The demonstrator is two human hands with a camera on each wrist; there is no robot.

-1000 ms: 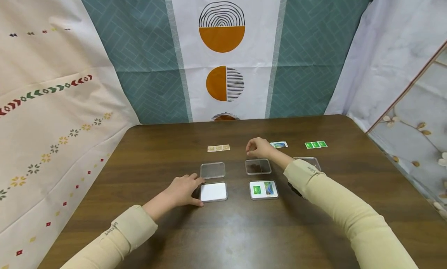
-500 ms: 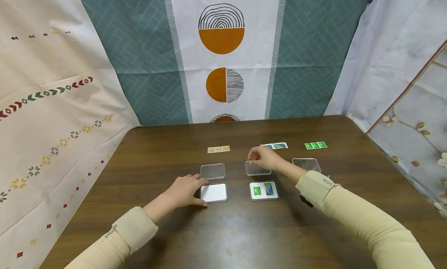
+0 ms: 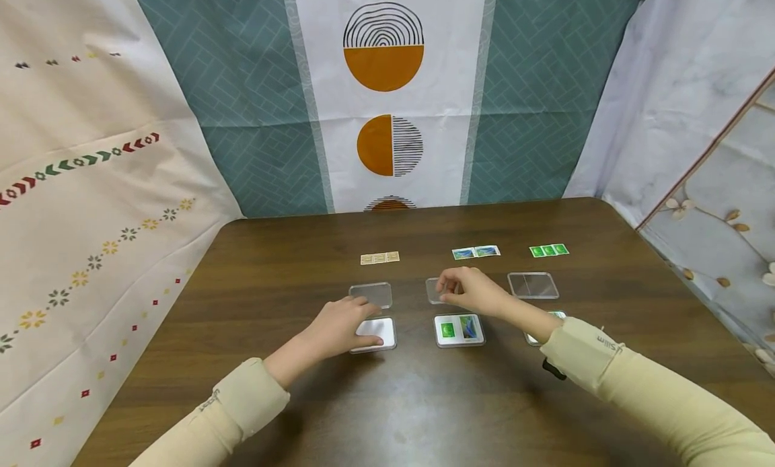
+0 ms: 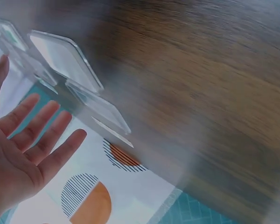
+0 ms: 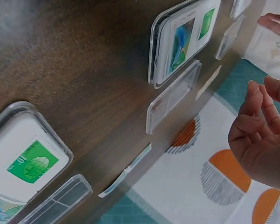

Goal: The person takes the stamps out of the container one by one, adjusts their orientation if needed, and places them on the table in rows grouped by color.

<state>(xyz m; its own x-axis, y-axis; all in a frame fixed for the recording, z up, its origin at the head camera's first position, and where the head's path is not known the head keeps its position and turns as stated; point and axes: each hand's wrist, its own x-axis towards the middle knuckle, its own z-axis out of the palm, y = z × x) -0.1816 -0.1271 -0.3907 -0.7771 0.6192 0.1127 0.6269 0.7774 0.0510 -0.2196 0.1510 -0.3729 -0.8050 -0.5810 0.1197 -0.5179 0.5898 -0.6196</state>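
Observation:
My left hand [image 3: 346, 324] reaches over the case with a blank white card [image 3: 377, 332], fingers spread and mostly straight. In the left wrist view the open palm of the left hand [image 4: 32, 149] shows with nothing in it. My right hand [image 3: 475, 292] hovers over the middle clear lid [image 3: 433, 291], partly covering it. In the right wrist view the right hand's [image 5: 266, 126] thumb and fingertips come together; I cannot tell whether something thin is between them. Nearest below it lies a case holding a card with a green and a blue stamp [image 3: 459, 330].
Along the back lie three tan stamps [image 3: 379, 258], two blue stamps [image 3: 475, 252] and three green stamps [image 3: 549, 250]. Clear lids lie at left [image 3: 374, 293] and right [image 3: 533, 285]. Another stamp case [image 5: 30, 154] sits at right, partly under the right forearm. Fabric hangs behind the table.
My right hand has drawn back from beside the blue stamps, toward me and slightly right, uncovering them. My left hand has shifted right, farther over the white-card case.

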